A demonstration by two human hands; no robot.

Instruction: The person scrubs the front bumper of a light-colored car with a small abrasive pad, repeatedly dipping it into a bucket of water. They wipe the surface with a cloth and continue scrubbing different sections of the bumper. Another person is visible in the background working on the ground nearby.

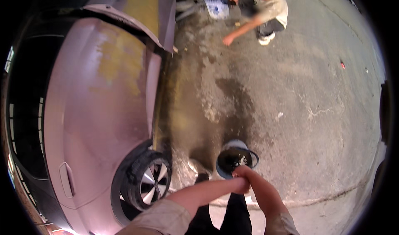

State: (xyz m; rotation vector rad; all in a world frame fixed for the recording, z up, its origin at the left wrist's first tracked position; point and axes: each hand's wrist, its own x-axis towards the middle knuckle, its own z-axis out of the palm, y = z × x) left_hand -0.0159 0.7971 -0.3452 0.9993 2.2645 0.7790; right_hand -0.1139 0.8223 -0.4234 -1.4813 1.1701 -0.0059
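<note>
My left hand (240, 186) and my right hand (241, 172) are together just over the near rim of a bucket (220, 170). Both look closed, the right one farther forward, the left tucked against it. Whatever they grip, if anything, is hidden between them. Dark liquid with bright reflections fills part of the bucket, and its blue handle leans out to the right. To my left stands a car (91, 123) with a dull pinkish body and a yellowish patch (118, 60) on its side panel. The car's wheel (153, 181) is beside my left forearm.
Another person (270, 10) crouches at the far side, one arm stretched out low and the other hand by a white and blue container (217, 6). Wet dark stains mark the concrete floor (299, 110). A small red object (343, 65) lies far right. My shoe (197, 167) is left of the bucket.
</note>
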